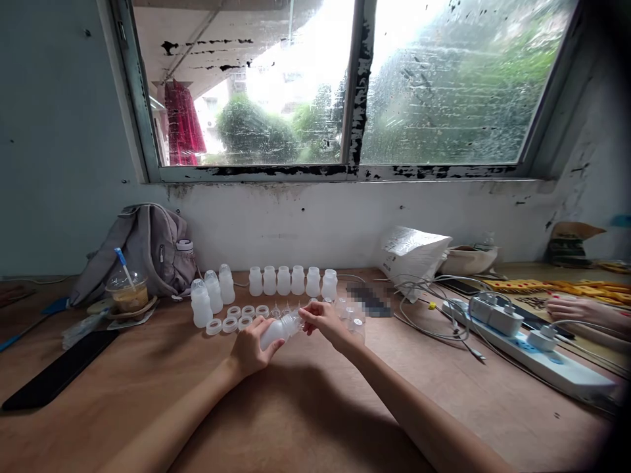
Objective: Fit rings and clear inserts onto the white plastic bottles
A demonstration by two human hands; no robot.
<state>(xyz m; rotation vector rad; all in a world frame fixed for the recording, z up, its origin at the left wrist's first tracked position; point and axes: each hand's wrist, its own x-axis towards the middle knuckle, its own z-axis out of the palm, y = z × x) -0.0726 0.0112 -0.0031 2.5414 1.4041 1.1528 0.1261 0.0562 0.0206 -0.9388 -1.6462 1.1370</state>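
My left hand point(250, 349) is wrapped round a frosted white baby bottle point(274, 335), tilted with its mouth up and to the right. At the mouth is a clear part point(292, 320). The fingers of my right hand point(323, 320) are pinched together there; what they hold is too small to tell. White screw rings point(229, 324) lie just beyond my left hand, with clear teats point(276, 310) beside them. Clear domed caps point(355, 323) stand next to my right hand, partly hidden by it.
Several open bottles point(283, 281) stand in a row at the back. Capped bottles point(201, 305) stand left, near a grey backpack point(148, 253) and a drink cup point(129, 294). A power strip point(532, 355) and cables lie right, where another person's hand point(582, 312) shows.
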